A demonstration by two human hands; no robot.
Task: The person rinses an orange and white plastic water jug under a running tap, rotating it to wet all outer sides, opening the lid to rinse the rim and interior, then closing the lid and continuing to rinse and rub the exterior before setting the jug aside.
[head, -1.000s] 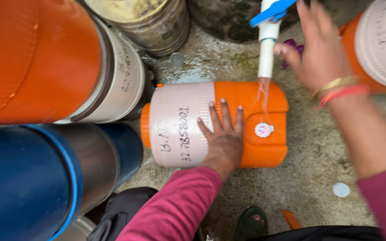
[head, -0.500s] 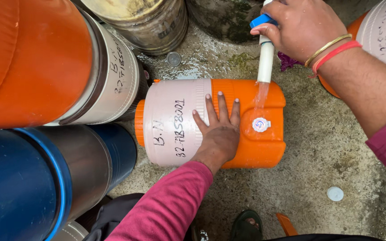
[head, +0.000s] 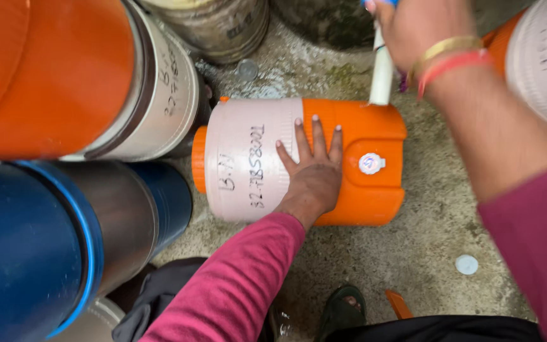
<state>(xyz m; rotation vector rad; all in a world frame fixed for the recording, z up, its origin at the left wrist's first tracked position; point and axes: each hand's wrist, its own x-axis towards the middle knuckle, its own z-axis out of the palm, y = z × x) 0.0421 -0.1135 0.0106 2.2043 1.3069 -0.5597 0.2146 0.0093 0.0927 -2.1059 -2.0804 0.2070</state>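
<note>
An orange water cooler jug with a pale band around its body lies on its side at the centre of the frame, on wet concrete ground, its small white tap facing up. The left hand lies flat and open across it, fingers spread over the seam between band and orange shell, pinning it without gripping. At the upper right, the right hand is closed around a white pipe whose lower end meets the jug's top edge. Rinsing here probably goes best with steady downward palm pressure so the round body cannot roll, and the pipe end kept close to the shell. Larger orange and blue drums crowd the left.
</note>
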